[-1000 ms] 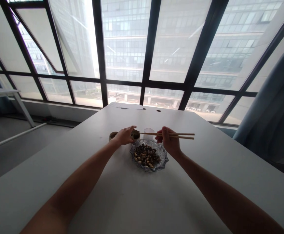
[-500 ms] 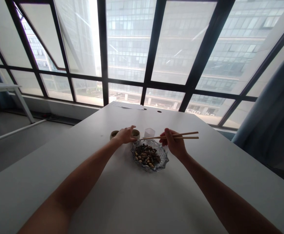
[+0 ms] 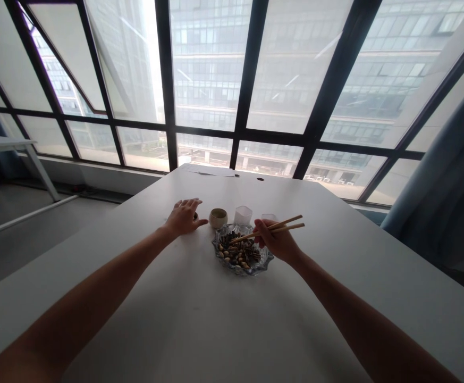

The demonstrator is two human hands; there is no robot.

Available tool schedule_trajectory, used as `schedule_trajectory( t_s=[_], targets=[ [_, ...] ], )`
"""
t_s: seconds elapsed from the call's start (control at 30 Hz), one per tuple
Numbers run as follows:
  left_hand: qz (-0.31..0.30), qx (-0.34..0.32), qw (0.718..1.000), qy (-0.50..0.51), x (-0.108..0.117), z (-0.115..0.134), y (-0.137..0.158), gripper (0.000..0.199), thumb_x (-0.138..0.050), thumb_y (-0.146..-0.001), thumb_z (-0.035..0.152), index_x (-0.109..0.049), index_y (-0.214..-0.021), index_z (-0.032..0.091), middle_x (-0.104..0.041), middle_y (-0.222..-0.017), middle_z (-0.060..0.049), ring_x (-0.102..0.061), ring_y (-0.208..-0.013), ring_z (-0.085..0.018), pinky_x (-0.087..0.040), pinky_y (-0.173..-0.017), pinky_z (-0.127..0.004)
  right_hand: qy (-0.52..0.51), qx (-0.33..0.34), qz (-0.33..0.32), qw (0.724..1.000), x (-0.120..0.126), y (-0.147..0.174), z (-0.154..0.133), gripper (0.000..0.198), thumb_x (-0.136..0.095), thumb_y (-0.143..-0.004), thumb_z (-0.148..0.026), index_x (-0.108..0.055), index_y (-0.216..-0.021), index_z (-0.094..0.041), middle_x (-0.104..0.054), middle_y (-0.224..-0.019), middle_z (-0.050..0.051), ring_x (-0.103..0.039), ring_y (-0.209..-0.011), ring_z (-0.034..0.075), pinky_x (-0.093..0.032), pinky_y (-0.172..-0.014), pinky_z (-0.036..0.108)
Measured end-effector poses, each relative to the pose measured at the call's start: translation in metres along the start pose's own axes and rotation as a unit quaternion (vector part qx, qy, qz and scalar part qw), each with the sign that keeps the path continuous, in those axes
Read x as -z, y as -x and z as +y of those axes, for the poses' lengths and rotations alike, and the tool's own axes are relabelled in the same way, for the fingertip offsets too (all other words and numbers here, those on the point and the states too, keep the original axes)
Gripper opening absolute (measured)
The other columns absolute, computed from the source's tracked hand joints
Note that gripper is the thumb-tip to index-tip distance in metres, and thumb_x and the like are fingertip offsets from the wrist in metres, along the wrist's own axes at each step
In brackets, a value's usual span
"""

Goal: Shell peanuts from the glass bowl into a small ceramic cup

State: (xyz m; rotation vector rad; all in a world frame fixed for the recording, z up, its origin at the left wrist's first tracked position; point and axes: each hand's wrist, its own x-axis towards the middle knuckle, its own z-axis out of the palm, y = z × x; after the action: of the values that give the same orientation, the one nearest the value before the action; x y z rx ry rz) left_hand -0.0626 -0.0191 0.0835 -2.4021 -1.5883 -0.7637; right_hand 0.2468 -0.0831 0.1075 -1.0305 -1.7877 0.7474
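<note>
Glass bowl (image 3: 266, 256) on the desk (image 3: 216, 319) is nearest, w/ nuts & seeds (image 3: 237, 254) heaped in it: mostly dark, paler ones toward the front L. R hand (image 3: 277, 242) is at the bowl's far R rim, grip closed on a pair of chopsticks (image 3: 247, 236), tips angled L over the pile. Step in hand, I'd judge: picking out a piece. Next move calls for tips pinched on 1 piece, steady pressure (smooth shells could slip), then a lift clear of the rim. L hand (image 3: 182, 218) is off to the L & a bit beyond, grip loose, thumb & fingers spread.

Hard to see: whether tips touch or pinch anything, too small to tell. Dark round bit (image 3: 195, 216) in L hand's thumb gap is prob. a cup, mostly covered; can't tell re contact. Beige cup (image 3: 218, 219) stands just beyond the bowl, contents unclear. Next to it, clear cup (image 3: 243, 215); a 2nd clear cup (image 3: 269, 216) is part hidden behind R hand. Far end: paper (image 3: 211, 171) & 2 dark spots (image 3: 260, 179), no detail.
</note>
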Motion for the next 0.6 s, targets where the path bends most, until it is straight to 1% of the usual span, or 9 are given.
schedule_trajectory(
  t_s=[0.1,0.23,0.3,0.37,0.5,0.6],
  targets=[
    [0.046,0.032,0.998,0.035,-0.003,-0.016,0.025,0.075,-0.067,-0.081,0.059,-0.047,-0.140,0.017,-0.051,-0.147,-0.019,-0.048,-0.136,-0.037,-0.040,-0.111,-0.055,0.017,0.000,-0.016,1.000,-0.003,0.000,-0.003,0.063,-0.050,-0.084,-0.079,-0.060,-0.070,-0.018,-0.063,-0.054,0.004,-0.057,-0.042,0.014,-0.044,-0.039,0.024],
    [0.059,0.112,0.987,0.096,-0.022,-0.027,0.047,0.083,-0.067,-0.079,0.060,-0.040,-0.144,0.016,-0.053,-0.144,-0.021,-0.053,-0.132,-0.037,-0.048,-0.104,-0.052,0.049,0.008,-0.021,0.999,-0.004,0.003,-0.002,0.061,-0.045,-0.090,-0.075,-0.060,-0.073,-0.018,-0.064,-0.056,0.006,-0.057,-0.043,0.015,-0.044,-0.039,0.026],
    [0.052,0.148,0.981,0.116,-0.031,-0.028,0.049,0.086,-0.069,-0.078,0.060,-0.038,-0.145,0.015,-0.056,-0.141,-0.021,-0.057,-0.127,-0.036,-0.051,-0.102,-0.050,0.070,0.023,-0.026,0.997,-0.002,0.006,-0.003,0.059,-0.043,-0.093,-0.070,-0.061,-0.074,-0.017,-0.064,-0.056,0.006,-0.058,-0.043,0.015,-0.044,-0.039,0.026],
    [0.043,0.167,0.977,0.126,-0.036,-0.028,0.048,0.089,-0.069,-0.077,0.061,-0.037,-0.146,0.016,-0.059,-0.137,-0.021,-0.060,-0.123,-0.035,-0.052,-0.100,-0.049,0.101,0.048,-0.040,0.993,0.000,0.009,-0.006,0.057,-0.042,-0.096,-0.066,-0.061,-0.073,-0.018,-0.064,-0.056,0.005,-0.058,-0.044,0.015,-0.044,-0.041,0.026],
    [0.029,0.179,0.974,0.136,-0.037,-0.026,0.046,0.091,-0.070,-0.077,0.062,-0.035,-0.148,0.018,-0.062,-0.133,-0.020,-0.063,-0.119,-0.035,-0.052,-0.099,-0.050,0.163,0.101,-0.074,0.979,0.006,0.013,-0.014,0.053,-0.041,-0.100,-0.056,-0.061,-0.069,-0.018,-0.063,-0.055,0.004,-0.057,-0.047,0.014,-0.044,-0.046,0.025],
    [0.024,0.187,0.973,0.136,-0.036,-0.025,0.046,0.091,-0.070,-0.077,0.062,-0.035,-0.148,0.018,-0.061,-0.134,-0.020,-0.062,-0.120,-0.035,-0.051,-0.099,-0.050,0.172,0.114,-0.087,0.975,0.007,0.014,-0.019,0.051,-0.041,-0.102,-0.052,-0.060,-0.068,-0.018,-0.063,-0.055,0.003,-0.056,-0.048,0.013,-0.044,-0.047,0.024]
  ],
)
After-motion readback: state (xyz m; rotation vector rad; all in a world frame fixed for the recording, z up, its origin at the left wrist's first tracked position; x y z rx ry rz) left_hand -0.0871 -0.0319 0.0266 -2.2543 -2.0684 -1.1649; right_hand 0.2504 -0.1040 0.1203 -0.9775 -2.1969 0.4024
